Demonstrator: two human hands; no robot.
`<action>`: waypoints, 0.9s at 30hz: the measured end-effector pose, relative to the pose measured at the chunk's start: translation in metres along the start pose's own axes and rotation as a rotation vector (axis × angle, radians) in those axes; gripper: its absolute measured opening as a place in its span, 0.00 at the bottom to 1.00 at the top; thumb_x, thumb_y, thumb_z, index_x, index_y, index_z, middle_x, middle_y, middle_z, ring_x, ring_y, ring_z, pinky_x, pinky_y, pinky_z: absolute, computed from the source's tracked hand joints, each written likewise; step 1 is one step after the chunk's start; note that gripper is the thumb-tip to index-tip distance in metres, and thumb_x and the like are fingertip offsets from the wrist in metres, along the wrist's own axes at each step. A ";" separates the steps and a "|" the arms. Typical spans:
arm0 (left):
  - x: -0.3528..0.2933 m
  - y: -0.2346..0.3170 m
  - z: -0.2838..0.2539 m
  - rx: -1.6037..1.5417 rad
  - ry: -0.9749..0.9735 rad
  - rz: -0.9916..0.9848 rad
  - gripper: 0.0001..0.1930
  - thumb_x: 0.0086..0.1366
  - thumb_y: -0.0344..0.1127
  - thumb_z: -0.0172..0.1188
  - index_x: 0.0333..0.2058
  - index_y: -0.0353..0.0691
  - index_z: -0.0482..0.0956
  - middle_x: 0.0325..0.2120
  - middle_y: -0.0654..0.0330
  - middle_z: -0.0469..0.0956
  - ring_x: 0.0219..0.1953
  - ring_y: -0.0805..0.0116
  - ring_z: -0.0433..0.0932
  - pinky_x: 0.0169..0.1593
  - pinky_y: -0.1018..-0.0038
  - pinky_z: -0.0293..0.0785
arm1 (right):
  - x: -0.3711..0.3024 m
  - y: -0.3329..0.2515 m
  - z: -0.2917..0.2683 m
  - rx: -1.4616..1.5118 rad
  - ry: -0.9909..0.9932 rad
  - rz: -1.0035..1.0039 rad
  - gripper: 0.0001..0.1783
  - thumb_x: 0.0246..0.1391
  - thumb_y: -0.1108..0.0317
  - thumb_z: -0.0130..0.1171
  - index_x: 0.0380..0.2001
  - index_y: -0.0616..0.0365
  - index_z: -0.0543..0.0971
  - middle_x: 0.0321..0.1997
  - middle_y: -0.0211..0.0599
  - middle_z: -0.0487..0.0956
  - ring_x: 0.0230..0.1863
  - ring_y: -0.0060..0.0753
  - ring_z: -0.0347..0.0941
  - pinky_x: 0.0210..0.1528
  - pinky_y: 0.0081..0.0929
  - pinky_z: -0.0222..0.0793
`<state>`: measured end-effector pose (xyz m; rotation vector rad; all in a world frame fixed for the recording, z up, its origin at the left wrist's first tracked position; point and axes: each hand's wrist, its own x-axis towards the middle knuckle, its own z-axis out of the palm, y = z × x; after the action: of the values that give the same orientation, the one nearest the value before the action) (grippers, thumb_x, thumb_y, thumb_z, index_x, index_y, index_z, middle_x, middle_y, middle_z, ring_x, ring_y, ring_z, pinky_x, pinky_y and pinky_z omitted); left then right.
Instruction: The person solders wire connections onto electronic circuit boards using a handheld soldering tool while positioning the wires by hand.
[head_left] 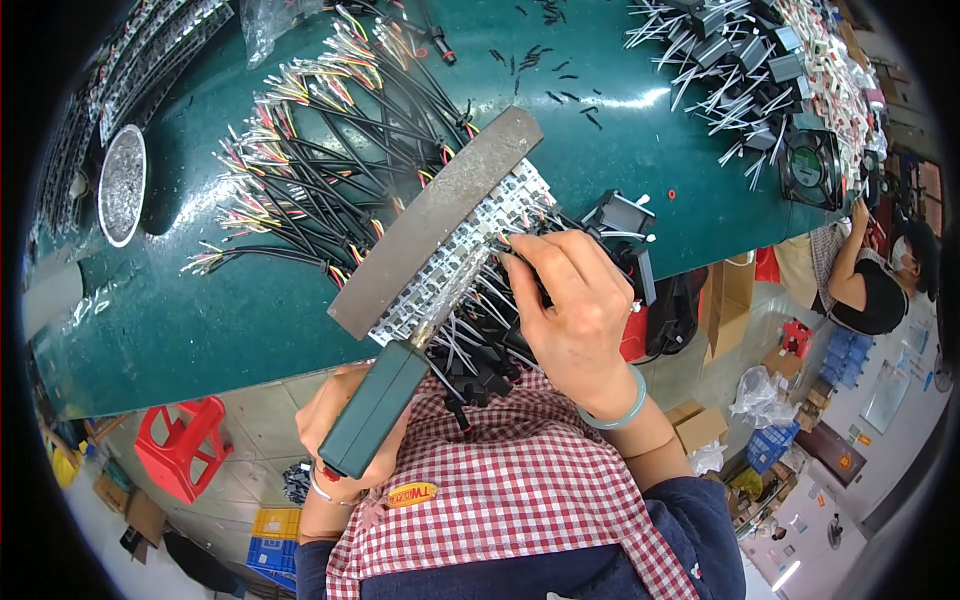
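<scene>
My left hand [335,418] is closed round the green handle of a soldering iron [372,408], whose shaft slants up and right across a row of small white circuit boards [410,312]. A brown-grey flat bar [435,222] lies along the far side of the boards. With fingers pinched, my right hand [578,305] holds a thin wire [503,240] at the boards, close to the iron's tip. Its fingertips partly hide the wire end. Grey-white wires [480,325] with black parts hang from the boards' near side.
Black cables [340,170] with stripped coloured ends fan out at the far left. A metal bowl [122,186] stands left of them. Black boxes with white leads [715,50] and a small fan [811,168] lie at the right. A co-worker [870,280] is beyond. A red stool [183,447] stands below the table.
</scene>
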<state>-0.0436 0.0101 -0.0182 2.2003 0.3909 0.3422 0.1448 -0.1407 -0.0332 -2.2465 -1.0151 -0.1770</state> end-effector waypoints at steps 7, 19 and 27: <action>0.000 0.003 -0.001 -0.038 -0.008 -0.054 0.13 0.47 0.28 0.69 0.33 0.30 0.82 0.28 0.51 0.78 0.25 0.55 0.79 0.31 0.68 0.74 | 0.000 -0.001 0.000 -0.020 -0.002 0.000 0.11 0.44 0.78 0.68 0.34 0.62 0.80 0.29 0.37 0.75 0.27 0.37 0.73 0.27 0.32 0.69; -0.003 0.010 -0.003 -0.053 -0.016 -0.102 0.13 0.49 0.26 0.69 0.35 0.30 0.82 0.29 0.53 0.80 0.27 0.58 0.81 0.33 0.71 0.75 | 0.000 -0.003 0.001 -0.025 0.002 0.030 0.12 0.40 0.81 0.70 0.32 0.62 0.81 0.28 0.38 0.77 0.27 0.38 0.76 0.28 0.31 0.72; -0.023 0.005 -0.004 0.026 0.044 -0.121 0.13 0.45 0.22 0.68 0.34 0.31 0.84 0.34 0.47 0.82 0.33 0.54 0.85 0.36 0.69 0.81 | -0.001 -0.001 0.001 -0.020 -0.002 0.005 0.11 0.44 0.78 0.68 0.33 0.61 0.80 0.29 0.37 0.75 0.27 0.38 0.74 0.28 0.32 0.70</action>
<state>-0.0653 0.0005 -0.0146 2.1860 0.5532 0.3206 0.1437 -0.1406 -0.0336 -2.2679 -1.0122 -0.1840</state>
